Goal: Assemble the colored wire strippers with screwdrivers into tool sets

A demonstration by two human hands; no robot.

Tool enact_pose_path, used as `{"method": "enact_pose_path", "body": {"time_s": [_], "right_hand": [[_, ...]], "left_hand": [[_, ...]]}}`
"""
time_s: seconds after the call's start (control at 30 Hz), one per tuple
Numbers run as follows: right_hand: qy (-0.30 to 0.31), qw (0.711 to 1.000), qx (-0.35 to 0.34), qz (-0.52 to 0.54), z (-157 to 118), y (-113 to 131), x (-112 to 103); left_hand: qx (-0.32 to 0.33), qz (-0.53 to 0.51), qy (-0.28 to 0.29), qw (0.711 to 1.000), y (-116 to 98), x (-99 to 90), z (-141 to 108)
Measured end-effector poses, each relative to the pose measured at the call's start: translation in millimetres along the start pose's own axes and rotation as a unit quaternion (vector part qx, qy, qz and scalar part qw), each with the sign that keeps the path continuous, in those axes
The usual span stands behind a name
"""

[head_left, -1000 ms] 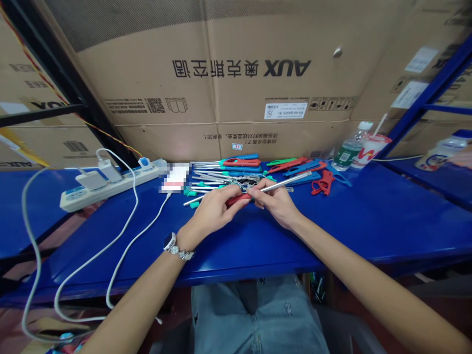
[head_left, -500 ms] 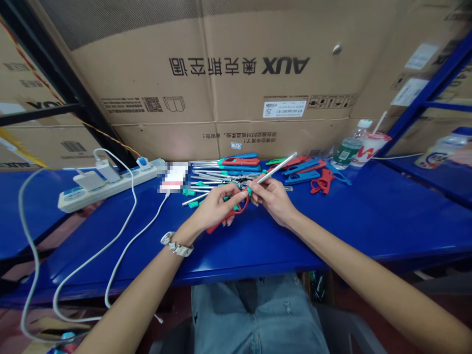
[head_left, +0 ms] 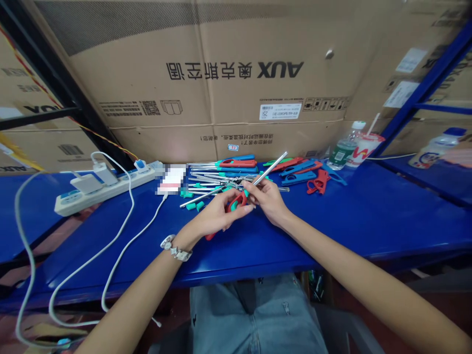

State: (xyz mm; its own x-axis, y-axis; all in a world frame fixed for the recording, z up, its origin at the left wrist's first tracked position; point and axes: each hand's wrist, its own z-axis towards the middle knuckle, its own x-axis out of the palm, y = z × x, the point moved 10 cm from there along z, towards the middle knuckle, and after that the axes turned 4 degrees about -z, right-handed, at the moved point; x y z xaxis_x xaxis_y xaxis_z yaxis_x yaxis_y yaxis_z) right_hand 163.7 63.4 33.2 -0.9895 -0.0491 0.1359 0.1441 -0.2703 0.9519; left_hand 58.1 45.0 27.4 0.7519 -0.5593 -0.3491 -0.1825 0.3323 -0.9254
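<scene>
In the head view a long-necked lighter (head_left: 239, 200) with a red handle, green trigger and silver tube is held between both hands. My left hand (head_left: 217, 214) is closed around the red handle, whose lower end shows below the palm. With thumb and fingers, my right hand (head_left: 270, 199) grips the lighter at the base of its metal tube (head_left: 275, 164), which points up and right. Behind the hands lie loose metal tubes (head_left: 201, 197), small green parts (head_left: 191, 206) and lighters with red and blue handles (head_left: 239, 163).
Red and blue handle shells (head_left: 300, 176) lie to the right. A bottle (head_left: 341, 152) and a lidded cup with straw (head_left: 363, 147) stand behind them. A power strip (head_left: 110, 189) and white cables (head_left: 120, 255) are on the left. A large cardboard box (head_left: 221, 103) backs the blue table (head_left: 368, 216).
My left hand has turned and its thumb has moved off the joint, so the lighter's green trigger now shows. My right hand has shifted slightly left, still gripping the lighter.
</scene>
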Motion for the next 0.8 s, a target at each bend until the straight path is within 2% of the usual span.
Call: {"method": "enact_pose_path", "body": {"time_s": [0.07,0.13,0.27,0.4,0.63,0.73,0.8], "right_hand": [[-0.014,1.0,-0.006,-0.003,-0.2,0.4,-3.5],[-0.025,1.0,-0.009,-0.004,-0.1,0.1,-6.4],[-0.036,0.999,-0.016,-0.008,-0.1,1.1,-10.0],[-0.073,0.997,-0.02,-0.001,-0.8,1.5,-19.5],[-0.077,0.997,-0.023,-0.005,-2.2,-5.7,-22.1],[-0.071,0.997,-0.015,-0.013,-3.1,-8.7,-20.1],[-0.059,0.998,-0.003,-0.018,-3.4,-10.3,-16.9]], "left_hand": [[0.062,0.111,-0.028,0.991,-11.4,-3.0,-0.2],[0.083,0.197,-0.039,0.976,-15.9,-2.6,-0.9],[0.06,0.285,-0.05,0.955,-15.5,-4.9,-3.9],[0.04,0.357,-0.058,0.932,-16.8,-5.8,-8.2],[0.056,0.468,-0.058,0.88,-18.3,-1.5,-7.4],[0.055,0.469,-0.056,0.88,-15.0,-3.1,-6.2],[0.058,0.429,-0.054,0.9,-14.5,-4.2,-5.7]]}}
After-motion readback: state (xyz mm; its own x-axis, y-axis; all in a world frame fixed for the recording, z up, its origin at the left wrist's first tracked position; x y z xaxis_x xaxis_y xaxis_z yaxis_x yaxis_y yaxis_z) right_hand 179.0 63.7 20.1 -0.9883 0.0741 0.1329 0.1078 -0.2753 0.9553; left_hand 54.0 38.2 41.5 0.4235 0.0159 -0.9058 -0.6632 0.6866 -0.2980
